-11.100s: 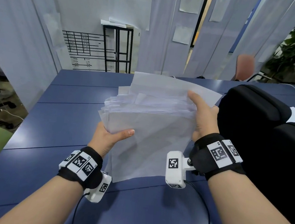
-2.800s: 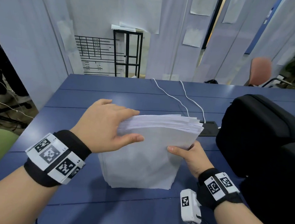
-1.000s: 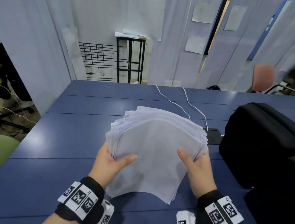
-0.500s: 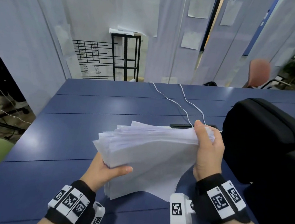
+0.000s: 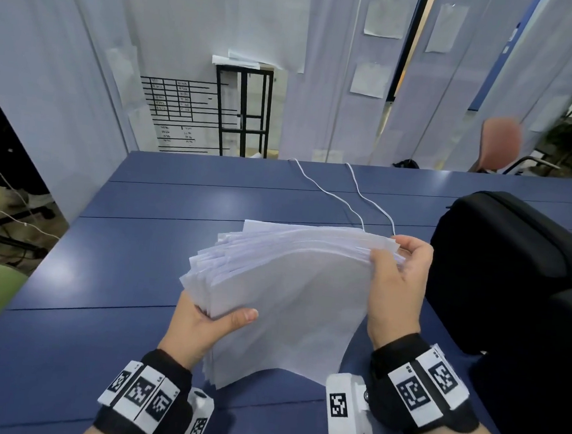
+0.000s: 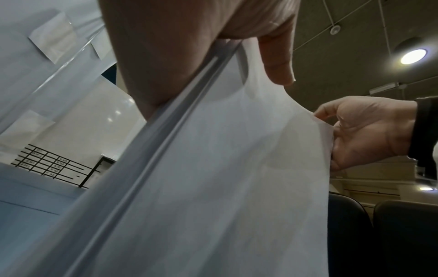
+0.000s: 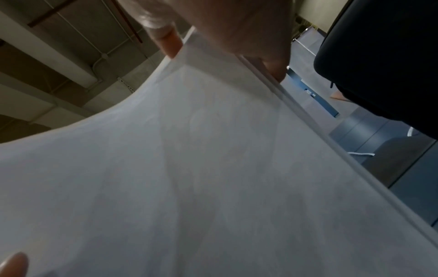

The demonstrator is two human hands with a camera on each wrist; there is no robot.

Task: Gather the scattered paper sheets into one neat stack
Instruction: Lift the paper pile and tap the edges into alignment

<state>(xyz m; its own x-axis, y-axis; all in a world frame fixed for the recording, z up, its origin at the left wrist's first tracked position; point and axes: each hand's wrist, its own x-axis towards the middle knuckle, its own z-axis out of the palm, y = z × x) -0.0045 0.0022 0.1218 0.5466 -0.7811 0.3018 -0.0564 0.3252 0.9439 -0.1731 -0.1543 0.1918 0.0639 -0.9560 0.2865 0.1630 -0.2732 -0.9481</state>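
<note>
Above the blue surface (image 5: 158,251), near its front edge, the paper stack (image 5: 292,296) is held upright on its lower edge, tilted toward the camera, bottom corner touching or just above the surface; which of the two cannot be told. Left hand (image 5: 200,326) grips the stack's lower left corner, thumb across the front sheet, fingers curled behind. Right hand (image 5: 397,287) pinches the upper right corner, thumb in front, fingers wrapped over the top edge. Sheets not aligned: the left edges fan out in steps, and the top edge shows staggered layers. The front sheet bows outward between the two grips. Left wrist view: the stack edge (image 6: 180,131) runs diagonally under the palm, the right hand (image 6: 369,131) visible at the far corner. Right wrist view: the sheet face (image 7: 189,178) fills most of the picture, fingers (image 7: 275,63) closed over the corner. Black bag (image 5: 513,269) stands just right of the right hand. Two white cables (image 5: 364,202) cross the surface behind the stack.
</note>
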